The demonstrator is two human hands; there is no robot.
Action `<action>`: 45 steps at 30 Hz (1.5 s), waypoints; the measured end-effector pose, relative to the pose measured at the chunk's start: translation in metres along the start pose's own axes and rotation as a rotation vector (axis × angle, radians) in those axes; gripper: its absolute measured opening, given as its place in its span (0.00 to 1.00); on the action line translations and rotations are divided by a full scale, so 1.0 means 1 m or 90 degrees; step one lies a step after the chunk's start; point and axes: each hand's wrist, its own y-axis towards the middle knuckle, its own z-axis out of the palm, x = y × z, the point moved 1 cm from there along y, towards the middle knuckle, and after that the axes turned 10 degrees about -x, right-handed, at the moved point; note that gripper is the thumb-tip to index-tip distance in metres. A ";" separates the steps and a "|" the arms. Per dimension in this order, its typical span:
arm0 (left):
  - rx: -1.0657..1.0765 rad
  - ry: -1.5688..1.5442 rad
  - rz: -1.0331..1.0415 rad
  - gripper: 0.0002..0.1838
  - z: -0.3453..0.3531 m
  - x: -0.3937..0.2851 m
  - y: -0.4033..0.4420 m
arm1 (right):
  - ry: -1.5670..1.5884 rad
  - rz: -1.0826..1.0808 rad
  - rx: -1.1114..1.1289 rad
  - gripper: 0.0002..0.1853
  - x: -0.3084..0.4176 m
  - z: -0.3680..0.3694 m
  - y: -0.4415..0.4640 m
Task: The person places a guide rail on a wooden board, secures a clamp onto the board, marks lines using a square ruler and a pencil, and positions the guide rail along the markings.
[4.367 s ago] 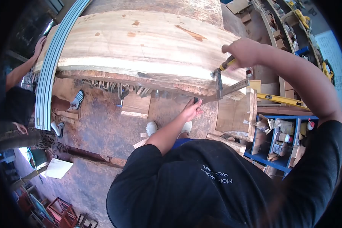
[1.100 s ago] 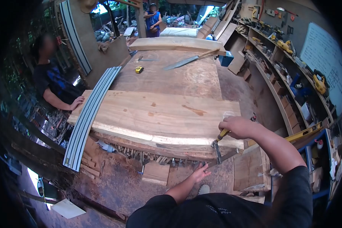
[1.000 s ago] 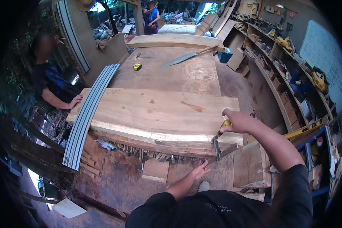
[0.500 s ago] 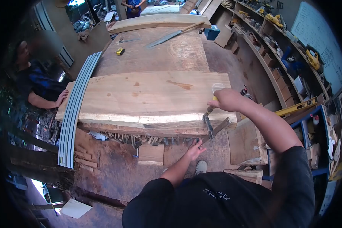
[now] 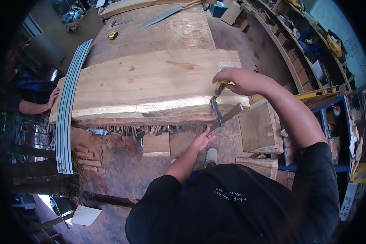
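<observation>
A bar clamp [image 5: 217, 112] sits at the right end of the front edge of a thick wooden slab [image 5: 146, 83]. My right hand [image 5: 240, 80] is closed around its yellow-and-black handle, above the slab. Below the edge, my left hand [image 5: 202, 139] is palm up at the clamp's lower end, thumb and forefinger at a dark part of it, other fingers loosely spread. How firmly it grips is hard to see. A long grey guide rail [image 5: 68, 97] lies across the slab's left end and overhangs the front.
At the left end, another person's hand [image 5: 54, 97] rests on the slab. Farther back on the table lie a tape measure [image 5: 113, 35] and a handsaw [image 5: 162, 17]. Wood blocks [image 5: 261, 126] and a yellow level [image 5: 317, 93] stand right. Several clamps [image 5: 136, 132] hang beneath the slab.
My view has tilted down, so the slab and rail appear higher. My right hand has turned on the clamp handle, showing more of it. My left hand stays at the clamp's lower end.
</observation>
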 end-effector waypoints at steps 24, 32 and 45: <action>0.025 -0.016 -0.015 0.10 0.009 -0.008 -0.002 | 0.704 0.654 -0.003 0.24 -0.012 0.159 -0.033; 0.021 -0.032 -0.017 0.14 0.009 -0.011 -0.005 | 0.341 0.398 -0.390 0.27 0.010 0.078 -0.020; 0.046 -0.027 -0.028 0.23 0.012 -0.008 -0.009 | -0.113 0.034 -0.027 0.11 0.006 -0.001 0.026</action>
